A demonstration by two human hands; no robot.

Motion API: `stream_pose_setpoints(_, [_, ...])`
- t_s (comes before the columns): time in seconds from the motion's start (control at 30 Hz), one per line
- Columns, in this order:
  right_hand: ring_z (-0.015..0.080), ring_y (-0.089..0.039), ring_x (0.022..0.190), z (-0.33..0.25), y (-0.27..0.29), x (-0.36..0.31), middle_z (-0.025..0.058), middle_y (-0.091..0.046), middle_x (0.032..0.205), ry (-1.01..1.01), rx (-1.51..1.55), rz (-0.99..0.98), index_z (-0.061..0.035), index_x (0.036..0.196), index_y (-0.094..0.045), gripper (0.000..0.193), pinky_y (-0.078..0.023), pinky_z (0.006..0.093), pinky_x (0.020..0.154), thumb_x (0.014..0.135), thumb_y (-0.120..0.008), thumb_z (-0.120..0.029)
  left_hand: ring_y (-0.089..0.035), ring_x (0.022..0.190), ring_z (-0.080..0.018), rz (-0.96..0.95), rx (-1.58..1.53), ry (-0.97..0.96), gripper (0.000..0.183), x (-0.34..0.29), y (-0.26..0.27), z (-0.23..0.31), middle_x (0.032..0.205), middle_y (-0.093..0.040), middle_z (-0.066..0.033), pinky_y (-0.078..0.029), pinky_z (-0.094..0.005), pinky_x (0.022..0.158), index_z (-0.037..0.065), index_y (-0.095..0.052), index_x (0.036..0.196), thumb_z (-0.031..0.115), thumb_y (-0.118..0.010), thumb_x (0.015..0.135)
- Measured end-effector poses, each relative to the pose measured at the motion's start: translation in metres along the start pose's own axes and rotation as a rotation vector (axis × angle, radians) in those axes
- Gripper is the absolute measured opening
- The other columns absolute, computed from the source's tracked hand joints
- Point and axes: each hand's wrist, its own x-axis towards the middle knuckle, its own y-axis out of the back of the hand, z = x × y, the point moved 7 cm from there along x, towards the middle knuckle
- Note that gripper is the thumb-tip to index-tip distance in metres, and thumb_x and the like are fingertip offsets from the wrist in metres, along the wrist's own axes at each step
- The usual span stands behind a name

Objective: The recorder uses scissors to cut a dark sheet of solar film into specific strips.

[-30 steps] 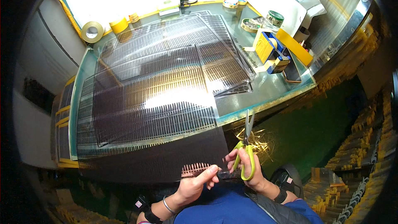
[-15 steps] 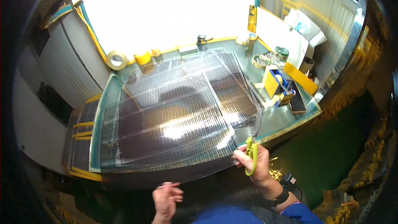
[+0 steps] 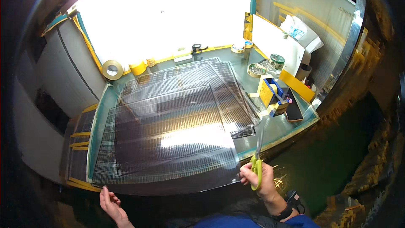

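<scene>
A dark, glossy clear film sheet (image 3: 185,160), printed with fine lines, lies over a stack of similar sheets (image 3: 173,76) on the glass-topped table. Its front edge hangs past the table's edge. My right hand (image 3: 261,179) holds scissors (image 3: 256,172) with yellow-green handles, blades pointing away from me. The fingertips of that hand are at the sheet's front right corner. At the front left corner, my left hand (image 3: 112,204) has its thumb and forefinger together on the sheet's edge, its other fingers loosely bent.
A blue-and-yellow tape dispenser (image 3: 272,95) and a phone (image 3: 294,109) are on the right. Behind them stand a green-lidded jar (image 3: 276,61) and a round tin (image 3: 256,70). Tape rolls (image 3: 112,69) line the back left by the bright panel (image 3: 168,12). Yellow-taped panels (image 3: 80,147) lean at left.
My left hand has moved left along the sheet's front edge to its left corner. My right hand, with the scissors, has come slightly nearer me. The sheet is spread wider.
</scene>
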Motion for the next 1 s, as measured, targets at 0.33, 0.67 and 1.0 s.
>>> stream_pose_setpoints(0.33, [0.0098, -0.059, 0.061, 0.040, -0.038, -0.029, 0.0068, -0.061, 0.075, -0.254, -0.002, -0.199, 0.0011, 0.086, -0.057, 0.013, -0.048, 0.0206, 0.054, 0.082, -0.060, -0.011, -0.051, 0.051, -0.0154, -1.371, -0.210, 0.732, 0.034, -0.240, -0.108, -0.091, 0.069, -0.054, -0.0112, -0.042, -0.0236, 0.041, -0.003, -0.049, 0.104, 0.024, -0.056, 0.082])
stream_pose_setpoints(0.67, [0.0096, -0.055, 0.066, 0.067, -0.009, -0.059, 0.0058, -0.057, 0.077, -0.353, -0.145, -0.252, -0.0007, 0.094, -0.051, 0.027, -0.046, 0.0227, 0.057, 0.088, -0.051, -0.027, -0.047, 0.047, -0.0110, -1.391, -0.002, 0.926, 0.021, -0.273, -0.149, -0.074, 0.058, -0.052, -0.0033, -0.037, -0.0221, 0.042, 0.003, -0.057, 0.077, 0.020, -0.050, 0.088])
stream_pose_setpoints(1.0, [0.0062, -0.050, 0.058, 0.058, -0.016, -0.053, 0.0001, -0.053, 0.067, -0.287, -0.189, -0.302, -0.0035, 0.091, -0.053, 0.026, -0.042, 0.0220, 0.051, 0.089, -0.050, -0.029, -0.051, 0.051, -0.0084, -1.418, -0.035, 1.010, 0.018, -0.293, -0.135, -0.075, 0.064, -0.058, -0.0034, -0.042, -0.0197, 0.044, 0.002, -0.060, 0.087, 0.019, -0.055, 0.087])
